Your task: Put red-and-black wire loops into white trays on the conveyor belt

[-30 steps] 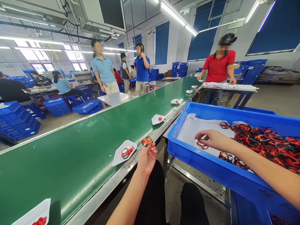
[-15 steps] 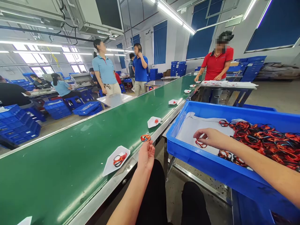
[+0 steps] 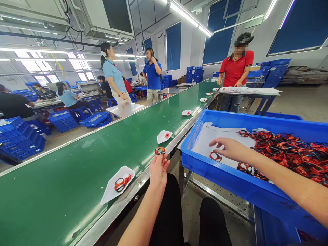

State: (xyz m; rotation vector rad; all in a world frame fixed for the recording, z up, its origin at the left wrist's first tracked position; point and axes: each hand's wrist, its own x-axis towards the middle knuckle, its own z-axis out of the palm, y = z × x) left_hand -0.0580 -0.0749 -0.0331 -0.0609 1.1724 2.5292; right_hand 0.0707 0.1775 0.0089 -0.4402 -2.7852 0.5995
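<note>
The left hand (image 3: 159, 171) is closed at the fingertips, pinching a small looped red-and-orange band (image 3: 160, 150) that stands just above them, over the edge of the conveyor. The right hand (image 3: 229, 149) is open with its fingers spread, reaching into a blue plastic crate (image 3: 217, 174). Its fingertips are just beside a single loose band (image 3: 215, 156) lying on a smooth white liner (image 3: 217, 143), though whether they touch it is hard to tell.

Past the liner, a tangled heap of bands (image 3: 287, 153), too many to count, fills the crate's far side, with two or three small loops (image 3: 244, 167) lying apart at its edge. These bands are thin, flexible red, orange and black loops.

Left of the hands, five white angular trays sit in a row along the glossy green conveyor belt (image 3: 64, 177). The nearest tray (image 3: 109, 191) holds one band, and the others show small red bits. A co-worker in a red polo shirt (image 3: 234, 70) stands at a table further along.
</note>
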